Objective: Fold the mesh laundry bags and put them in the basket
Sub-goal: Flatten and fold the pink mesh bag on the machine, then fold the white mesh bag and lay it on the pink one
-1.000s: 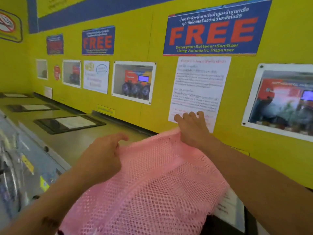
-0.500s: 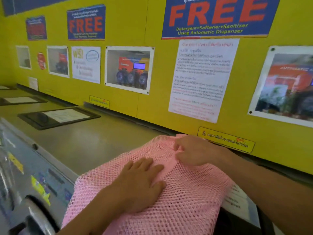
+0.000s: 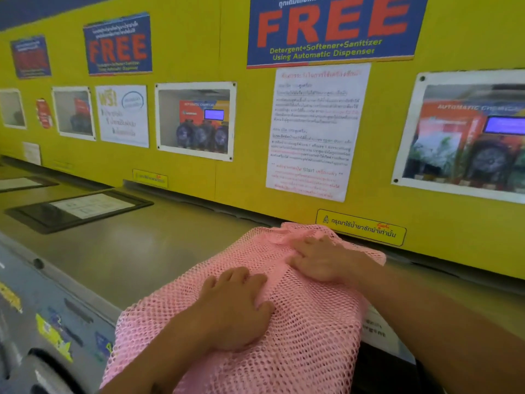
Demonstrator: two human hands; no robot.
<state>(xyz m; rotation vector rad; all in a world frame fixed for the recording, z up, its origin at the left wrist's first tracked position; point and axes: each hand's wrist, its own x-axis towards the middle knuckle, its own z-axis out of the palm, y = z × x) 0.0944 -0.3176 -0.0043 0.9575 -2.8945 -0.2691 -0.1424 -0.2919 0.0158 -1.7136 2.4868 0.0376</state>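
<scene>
Pink mesh bag (image 3: pixel 298 322) lies on the machine top (image 3: pixel 127 251); my left hand (image 3: pixel 238 311) and right hand (image 3: pixel 321 260) press flat, fingers spread. Slippery mesh could slide off and unfold.

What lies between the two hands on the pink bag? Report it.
Only pink mesh bag: in the head view, a bare strip of its netting separates the left hand from the right hand. Both press flat on it.

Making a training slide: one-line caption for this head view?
Both hands, left hand and right hand, press a pink mesh laundry bag flat on the machine top.
</scene>
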